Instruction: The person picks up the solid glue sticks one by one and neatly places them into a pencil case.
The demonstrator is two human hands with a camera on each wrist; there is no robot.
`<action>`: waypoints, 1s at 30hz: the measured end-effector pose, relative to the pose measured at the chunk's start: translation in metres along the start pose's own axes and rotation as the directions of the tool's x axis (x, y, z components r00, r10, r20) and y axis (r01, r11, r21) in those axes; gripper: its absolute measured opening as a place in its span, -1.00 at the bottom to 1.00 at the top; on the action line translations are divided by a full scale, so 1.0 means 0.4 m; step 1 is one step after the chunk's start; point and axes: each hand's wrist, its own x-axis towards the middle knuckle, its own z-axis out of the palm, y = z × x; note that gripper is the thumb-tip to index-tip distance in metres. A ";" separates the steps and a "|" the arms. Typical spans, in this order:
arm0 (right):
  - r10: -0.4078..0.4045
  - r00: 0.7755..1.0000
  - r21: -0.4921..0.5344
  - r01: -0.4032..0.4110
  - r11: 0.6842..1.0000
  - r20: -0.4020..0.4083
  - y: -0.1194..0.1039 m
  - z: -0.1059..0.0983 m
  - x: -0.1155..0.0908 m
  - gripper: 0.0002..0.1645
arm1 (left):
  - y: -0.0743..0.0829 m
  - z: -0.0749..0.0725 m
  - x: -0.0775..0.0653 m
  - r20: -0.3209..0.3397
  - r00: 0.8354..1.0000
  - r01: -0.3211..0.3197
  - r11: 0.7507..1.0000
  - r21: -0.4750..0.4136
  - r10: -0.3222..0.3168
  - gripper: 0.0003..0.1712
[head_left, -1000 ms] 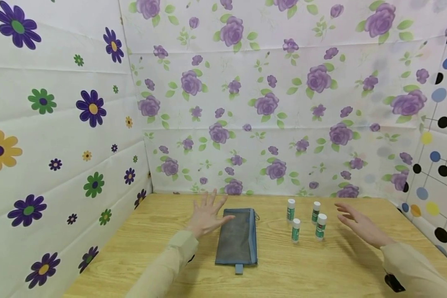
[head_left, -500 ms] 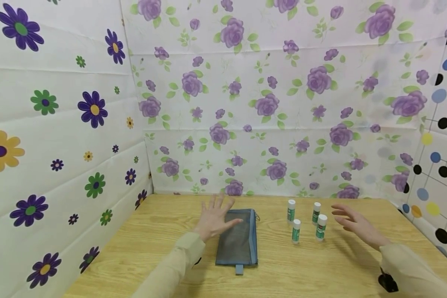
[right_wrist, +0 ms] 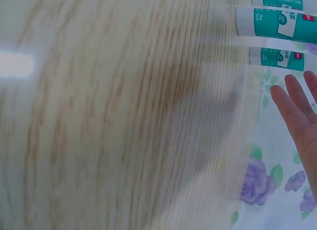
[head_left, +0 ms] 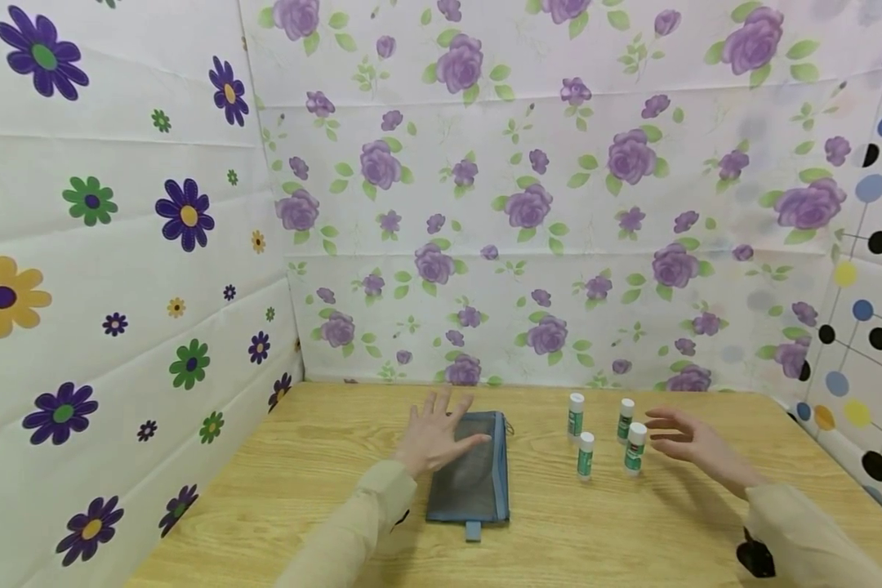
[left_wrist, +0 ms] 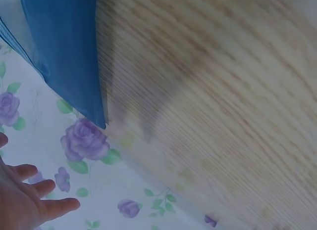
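Observation:
A blue zip pouch [head_left: 463, 486] with a grey mesh front lies on the wooden table, its small tab toward me. My left hand [head_left: 435, 437] is over its upper left part, fingers spread and thumb out across the mesh; the left wrist view shows these fingers apart from the pouch's blue edge [left_wrist: 69, 52]. Several green-and-white glue sticks stand upright to the right, white caps on top. My right hand [head_left: 694, 447] is just right of the nearest glue stick [head_left: 634, 449], fingers loosely extended, holding nothing. Behind that one is another glue stick [head_left: 625, 421].
Two more glue sticks stand on the left of the group, one farther back [head_left: 576, 416] and one closer [head_left: 585, 457]. The wooden table [head_left: 279, 474] ends against a rose-print cloth [head_left: 529, 269] at the back. Patterned cloths also hang at both sides.
My left hand has shifted right and slightly toward me, further over the pouch. My right hand has moved left, closer to the glue sticks. Pouch and sticks stay in place.

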 end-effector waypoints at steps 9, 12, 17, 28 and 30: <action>0.077 0.997 0.051 -0.075 0.996 -0.030 0.002 0.018 0.007 -0.29 | 0.025 0.012 0.001 0.024 1.000 0.000 0.999 0.032 -0.001 -0.05; 0.096 0.995 0.066 -0.094 0.993 -0.033 0.002 0.023 0.008 -0.28 | 0.036 0.016 0.002 0.047 0.999 0.012 0.999 0.035 -0.014 -0.04; 0.128 0.991 0.093 -0.123 0.988 -0.048 0.004 0.030 0.009 -0.29 | 0.051 0.030 0.002 0.081 0.996 0.027 0.999 0.017 -0.028 -0.04; 0.130 0.990 0.131 -0.123 0.984 -0.051 0.017 0.048 0.016 -0.32 | 0.083 0.053 -0.002 0.159 0.985 0.073 0.997 -0.032 -0.067 -0.08; 0.135 0.990 0.137 -0.127 0.982 -0.049 0.018 0.050 0.018 -0.33 | 0.090 0.057 -0.002 0.163 0.983 0.087 0.995 -0.038 -0.080 -0.09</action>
